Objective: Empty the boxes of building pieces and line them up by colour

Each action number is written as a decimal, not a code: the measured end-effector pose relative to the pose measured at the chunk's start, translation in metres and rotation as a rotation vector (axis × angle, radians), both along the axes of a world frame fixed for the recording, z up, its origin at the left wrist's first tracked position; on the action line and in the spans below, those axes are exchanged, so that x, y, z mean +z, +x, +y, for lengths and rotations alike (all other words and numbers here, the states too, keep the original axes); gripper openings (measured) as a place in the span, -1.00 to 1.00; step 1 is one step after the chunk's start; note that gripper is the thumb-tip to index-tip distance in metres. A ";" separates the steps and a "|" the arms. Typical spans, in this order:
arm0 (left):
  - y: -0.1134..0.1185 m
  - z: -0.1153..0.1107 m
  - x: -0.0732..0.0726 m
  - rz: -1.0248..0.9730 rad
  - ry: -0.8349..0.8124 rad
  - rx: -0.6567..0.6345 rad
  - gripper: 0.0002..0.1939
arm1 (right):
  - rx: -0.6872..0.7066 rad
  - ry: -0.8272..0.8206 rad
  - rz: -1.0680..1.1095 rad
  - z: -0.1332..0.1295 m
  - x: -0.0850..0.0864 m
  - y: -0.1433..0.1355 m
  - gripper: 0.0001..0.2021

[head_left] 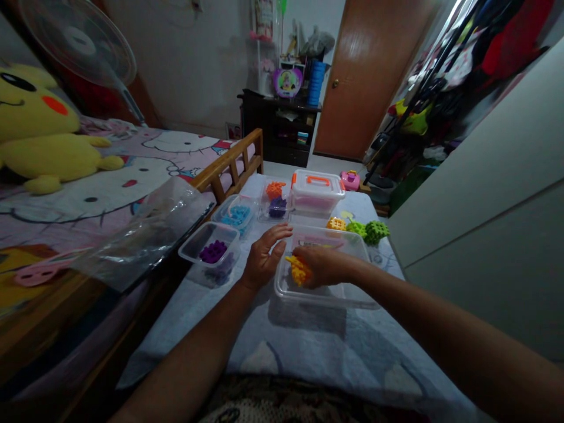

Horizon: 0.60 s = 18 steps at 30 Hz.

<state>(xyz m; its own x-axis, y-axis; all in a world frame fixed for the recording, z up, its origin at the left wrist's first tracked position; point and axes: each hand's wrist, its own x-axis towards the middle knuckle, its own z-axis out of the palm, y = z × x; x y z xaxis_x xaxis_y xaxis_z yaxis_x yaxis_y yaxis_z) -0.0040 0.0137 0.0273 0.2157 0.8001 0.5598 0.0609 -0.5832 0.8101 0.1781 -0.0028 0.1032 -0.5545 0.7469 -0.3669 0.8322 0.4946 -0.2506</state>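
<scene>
My right hand [324, 267] is closed round yellow plastic building pieces [299, 271], over the large clear container [328, 299]. At that container's left edge, my left hand [267, 254] has its fingers stretched out and apart, with nothing in them. To the left stands a clear tub [187, 245] with purple pieces [214, 251]. Behind it, another tub [219, 214] holds blue pieces [238, 215]. Orange pieces [275, 189] and dark purple pieces [277, 207] sit in a clear tray farther back. Beyond the large container's right side lie a yellow-orange piece [336, 224] and green pieces [375, 232].
A white-lidded box [317, 185] with an orange handle stands at the back of the cloth-covered table [198, 329]. Along the left run a wooden bed rail [229, 158] and a clear plastic bag [154, 229]. A pale cabinet [484, 235] stands on the right.
</scene>
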 end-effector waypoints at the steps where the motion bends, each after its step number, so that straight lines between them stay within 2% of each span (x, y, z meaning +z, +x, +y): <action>1: -0.001 0.000 0.001 0.000 -0.003 0.004 -0.72 | 0.011 -0.011 -0.038 0.001 -0.005 -0.004 -0.50; 5: -0.001 0.001 0.001 -0.008 -0.011 -0.001 -0.76 | 0.015 -0.010 -0.111 0.002 -0.022 -0.015 -0.52; 11: -0.001 0.002 -0.001 0.010 -0.009 0.005 -0.76 | -0.020 0.040 -0.039 -0.005 -0.041 -0.018 -0.42; 14: -0.002 0.002 -0.002 0.015 0.009 0.012 -0.77 | 0.007 0.025 -0.030 -0.006 -0.040 -0.016 -0.39; 18: -0.002 0.003 -0.003 0.050 0.056 0.038 -0.76 | -0.059 -0.082 0.002 0.001 -0.020 -0.010 -0.29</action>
